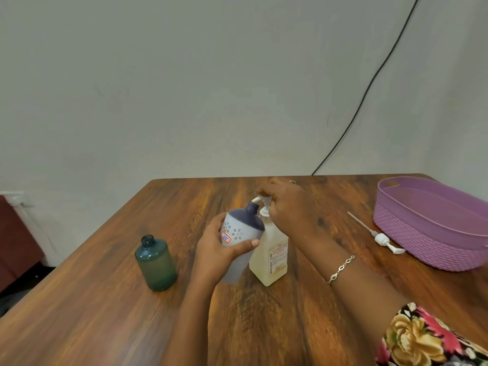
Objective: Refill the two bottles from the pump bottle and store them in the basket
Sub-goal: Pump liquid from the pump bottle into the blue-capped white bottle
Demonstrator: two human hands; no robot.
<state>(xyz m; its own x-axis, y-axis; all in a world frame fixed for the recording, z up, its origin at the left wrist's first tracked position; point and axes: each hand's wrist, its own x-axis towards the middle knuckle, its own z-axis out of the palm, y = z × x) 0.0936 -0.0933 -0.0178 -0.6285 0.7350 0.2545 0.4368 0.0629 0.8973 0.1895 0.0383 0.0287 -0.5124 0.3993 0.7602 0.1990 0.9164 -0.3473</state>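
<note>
In the head view, the left hand [219,249] grips a white bottle [243,228] around its middle, thumb across the front and fingers curled behind. This bottle has a dark blue top, a pattern of pale flowers and a small red-edged label with blue writing. It leans to the right, so that its open neck sits just below the white nozzle [255,199] of the pump bottle [272,257]. Its lower end is blurred, and I cannot tell whether it rests on the table [105,299]. The right hand [287,204] is closed over the pump head, fingers curled down around it, with a ring [291,182] showing on one finger and a silver bracelet [342,268] on the wrist. The pump bottle stands upright on the table directly under that hand, touching the white bottle's side; it is clear, holds pale yellowish liquid and carries a label with orange print. To the left of the left hand, well apart from it, a green bottle [155,262] stands upright with its neck uncapped. Far to the right of the right hand sits a purple basket [433,225], and a loose white pump [380,237] with its long tube lies on the table between the right forearm and the basket, just beside the basket's wall. A floral sleeve [422,336] covers the right upper arm.
</note>
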